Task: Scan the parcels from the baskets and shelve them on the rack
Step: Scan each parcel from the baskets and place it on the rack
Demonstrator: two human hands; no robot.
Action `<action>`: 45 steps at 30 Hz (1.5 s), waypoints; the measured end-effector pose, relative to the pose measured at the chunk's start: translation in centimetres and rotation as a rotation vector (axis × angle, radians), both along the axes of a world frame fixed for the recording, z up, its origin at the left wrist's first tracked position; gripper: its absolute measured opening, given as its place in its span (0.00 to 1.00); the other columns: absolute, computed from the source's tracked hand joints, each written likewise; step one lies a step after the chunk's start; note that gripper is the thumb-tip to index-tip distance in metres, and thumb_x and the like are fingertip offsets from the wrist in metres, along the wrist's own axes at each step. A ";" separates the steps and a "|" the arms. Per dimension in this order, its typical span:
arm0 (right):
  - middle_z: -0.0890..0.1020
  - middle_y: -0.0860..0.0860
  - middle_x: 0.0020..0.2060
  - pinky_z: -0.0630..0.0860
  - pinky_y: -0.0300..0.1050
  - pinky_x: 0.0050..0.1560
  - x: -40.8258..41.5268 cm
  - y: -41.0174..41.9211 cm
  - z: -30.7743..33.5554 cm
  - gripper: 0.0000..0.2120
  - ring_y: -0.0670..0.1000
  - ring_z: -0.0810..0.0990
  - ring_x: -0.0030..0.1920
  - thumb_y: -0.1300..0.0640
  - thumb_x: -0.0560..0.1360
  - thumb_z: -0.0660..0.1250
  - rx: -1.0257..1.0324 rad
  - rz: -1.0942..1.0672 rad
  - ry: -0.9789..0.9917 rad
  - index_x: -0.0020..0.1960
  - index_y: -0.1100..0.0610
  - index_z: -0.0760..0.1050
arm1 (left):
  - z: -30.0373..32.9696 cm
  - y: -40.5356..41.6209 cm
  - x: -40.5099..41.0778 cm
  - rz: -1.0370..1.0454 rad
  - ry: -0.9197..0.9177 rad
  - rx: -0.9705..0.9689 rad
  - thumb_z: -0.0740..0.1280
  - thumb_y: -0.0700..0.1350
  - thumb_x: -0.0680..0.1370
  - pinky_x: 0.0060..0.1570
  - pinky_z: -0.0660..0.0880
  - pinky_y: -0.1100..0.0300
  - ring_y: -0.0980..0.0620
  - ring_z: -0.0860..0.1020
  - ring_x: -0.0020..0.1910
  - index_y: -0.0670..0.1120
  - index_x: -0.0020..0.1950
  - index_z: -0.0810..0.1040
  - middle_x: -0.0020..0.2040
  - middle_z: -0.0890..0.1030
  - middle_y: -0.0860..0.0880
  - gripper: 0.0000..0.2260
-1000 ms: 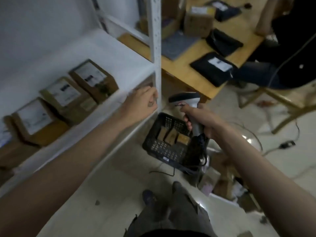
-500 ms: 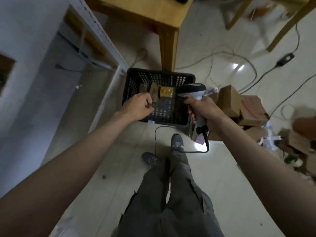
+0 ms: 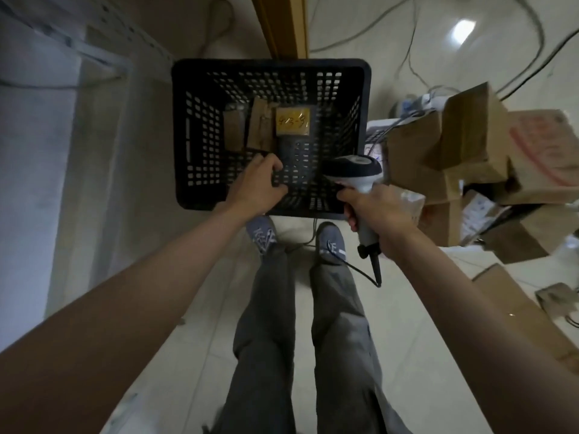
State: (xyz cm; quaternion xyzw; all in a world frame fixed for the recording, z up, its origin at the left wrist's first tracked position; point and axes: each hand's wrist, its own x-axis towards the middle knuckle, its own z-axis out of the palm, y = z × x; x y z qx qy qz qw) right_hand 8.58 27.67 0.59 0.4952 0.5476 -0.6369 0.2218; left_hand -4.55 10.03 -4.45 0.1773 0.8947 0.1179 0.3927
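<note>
Parcels: three small brown parcels lie on the floor of the basket, toward its far side. The two on the left stand side by side, touching. The third touches them on the right and carries a yellow label with handwritten figures.
Basket: a black perforated plastic basket sits on the floor just ahead of the person's feet, its near rim partly hidden by both hands.
Left hand: the left hand reaches over the near rim into the basket, fingers curled inward. It holds nothing and is short of the parcels.
Right hand: the right hand is wrapped round the handle of the scanner, over the basket's near right corner.
Scanner: the scanner has a dark head and a pale handle. Its head points into the basket, and a black cable hangs from the handle's base.
Rack: a white metal rack stands to the left of the basket.
Table leg: a wooden leg rises just behind the basket's far rim.
Boxes: a heap of brown cardboard boxes lies to the right of the basket, near it.
Legs: grey trousers and blue shoes, the toes just short of the basket.
Floor: pale tiles with loose cables beyond the basket.
</note>
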 end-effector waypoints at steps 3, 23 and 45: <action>0.75 0.52 0.25 0.67 0.40 0.23 -0.4 -0.7 -4.9 0.10 0.47 0.70 0.21 0.62 0.80 0.67 -0.019 -0.026 0.007 0.40 0.59 0.74 | -6.0 0.4 -0.3 -0.017 -0.031 -0.024 0.70 0.47 0.78 0.58 0.76 0.46 0.46 0.74 0.61 0.50 0.67 0.72 0.64 0.71 0.48 0.18; 0.75 0.53 0.27 0.70 0.38 0.26 -4.8 -3.2 -24.8 0.13 0.47 0.72 0.24 0.62 0.81 0.66 -0.262 -0.196 0.022 0.37 0.59 0.74 | -33.1 7.3 -12.5 -0.194 0.357 -0.101 0.78 0.42 0.70 0.77 0.55 0.40 0.40 0.54 0.80 0.50 0.82 0.52 0.82 0.55 0.46 0.49; 0.76 0.54 0.28 0.69 0.42 0.26 -0.6 -2.6 -2.4 0.09 0.49 0.71 0.26 0.59 0.81 0.66 -0.218 -0.138 0.167 0.42 0.58 0.74 | -5.0 -6.2 -2.4 -0.270 0.489 0.195 0.78 0.34 0.64 0.51 0.82 0.45 0.38 0.64 0.74 0.43 0.72 0.65 0.72 0.61 0.42 0.40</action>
